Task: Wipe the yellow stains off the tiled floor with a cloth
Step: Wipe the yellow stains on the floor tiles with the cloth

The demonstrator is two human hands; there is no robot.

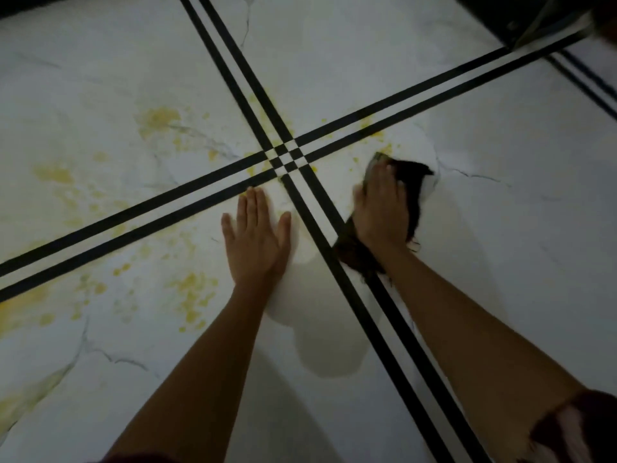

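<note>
The right hand point(382, 208), fingers straight, is pressing a dark cloth point(413, 182) on the tiled floor point(334, 61); the left hand point(255, 235) is lying flat, empty, near yellow stains point(160, 120).

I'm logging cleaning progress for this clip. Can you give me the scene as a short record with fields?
surface: white marbled tiled floor, crossed by double black stripes
left hand: flat on the floor, fingers straight, holding nothing
right hand: pressing flat on a dark cloth, right of the stripe crossing
yellow stains: mostly on the tiles left of the hands; small specks near the crossing and by the cloth
progress: most stains not yet wiped
</note>
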